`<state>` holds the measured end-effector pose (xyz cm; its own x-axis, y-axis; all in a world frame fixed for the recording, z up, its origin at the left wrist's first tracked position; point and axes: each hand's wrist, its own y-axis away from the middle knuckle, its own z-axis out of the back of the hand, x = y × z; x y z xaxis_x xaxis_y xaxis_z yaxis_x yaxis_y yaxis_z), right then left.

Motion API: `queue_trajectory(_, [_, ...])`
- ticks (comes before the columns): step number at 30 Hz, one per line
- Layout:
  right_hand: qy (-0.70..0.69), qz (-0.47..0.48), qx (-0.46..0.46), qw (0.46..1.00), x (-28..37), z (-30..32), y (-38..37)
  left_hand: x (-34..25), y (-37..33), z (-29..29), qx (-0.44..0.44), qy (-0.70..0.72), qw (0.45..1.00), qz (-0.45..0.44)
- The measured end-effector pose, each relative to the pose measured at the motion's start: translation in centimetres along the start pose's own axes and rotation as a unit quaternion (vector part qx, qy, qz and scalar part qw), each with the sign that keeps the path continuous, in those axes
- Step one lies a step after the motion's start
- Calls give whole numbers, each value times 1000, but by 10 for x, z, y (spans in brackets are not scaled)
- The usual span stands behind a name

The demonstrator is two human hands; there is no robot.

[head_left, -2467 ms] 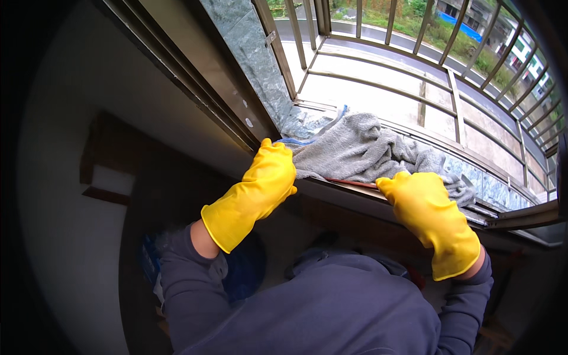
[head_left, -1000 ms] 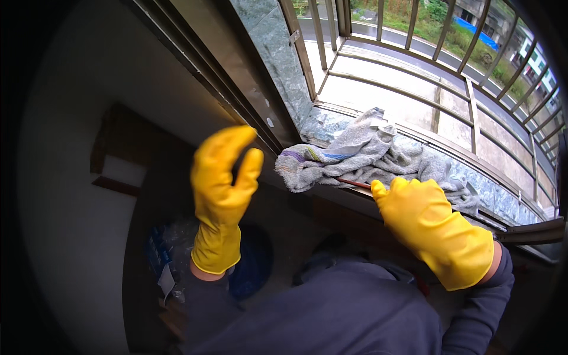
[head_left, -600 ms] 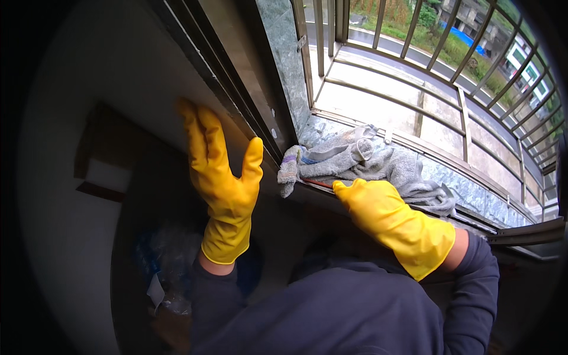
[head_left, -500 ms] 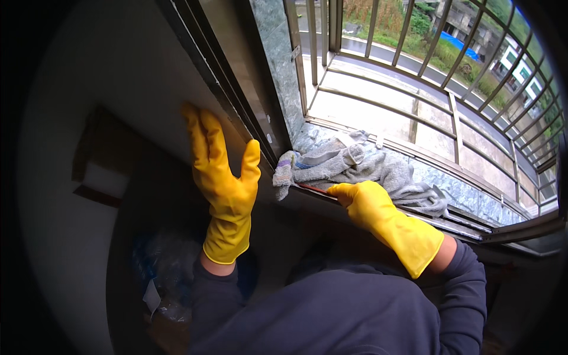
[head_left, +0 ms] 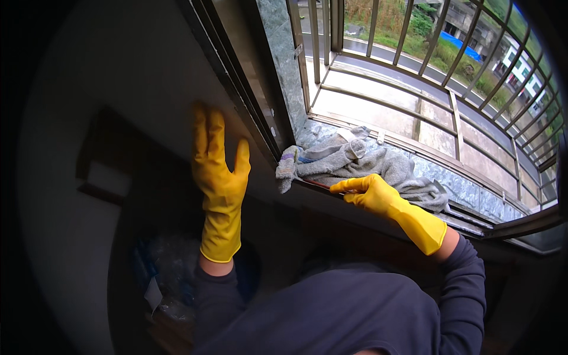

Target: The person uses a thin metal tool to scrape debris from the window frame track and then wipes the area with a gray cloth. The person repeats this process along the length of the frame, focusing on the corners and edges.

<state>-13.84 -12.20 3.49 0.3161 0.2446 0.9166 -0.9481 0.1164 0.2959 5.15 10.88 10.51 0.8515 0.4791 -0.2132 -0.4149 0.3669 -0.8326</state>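
My right hand (head_left: 374,195), in a yellow rubber glove, is closed around a thin reddish-brown rod (head_left: 316,184) at the inner edge of the window sill. The rod's far end meets a whitish bunched end of cloth (head_left: 288,168) at the window corner; whether it is wrapped there I cannot tell. A crumpled grey rag (head_left: 384,164) lies along the sill, just beyond my right hand. My left hand (head_left: 221,163), in a matching glove, is held up with fingers stretched and thumb apart, at the pale wall left of the window frame. It holds nothing.
The dark metal window frame (head_left: 251,89) rises between my hands. Past the marbled stone sill (head_left: 473,192) stands a cage of metal bars (head_left: 408,112), with a road and grass outside. Below left, clear plastic wrapping (head_left: 177,272) lies in shadow near a brown wooden piece (head_left: 97,148).
My left thumb has drawn back from the window frame, and that hand sits slightly lower on the wall. My right hand has tilted and shifted a little while keeping hold of the rod.
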Motion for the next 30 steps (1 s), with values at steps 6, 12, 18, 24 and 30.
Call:
queue_trajectory(6, [-101, 22, 6, 995, 9, 7, 13, 7, -1, -1, -2, 15, 1000, -20])
queue_trajectory(12, [-436, 84, -230, 866, 21, 55, 44, 0, -4, -1, -2, 17, 1000, 7])
queue_trajectory(18, [-74, -83, -161, 981, -10, 62, 71, 0, -6, -6, -32, -10, 999, -27])
queue_trajectory(24, [165, -4, -194, 967, 15, 65, 109, 3, 0, -5, -25, -4, 999, -23])
queue_trajectory(30, [42, 108, -72, 991, 17, 27, 114, -2, 0, -4, -6, -3, 1000, -6])
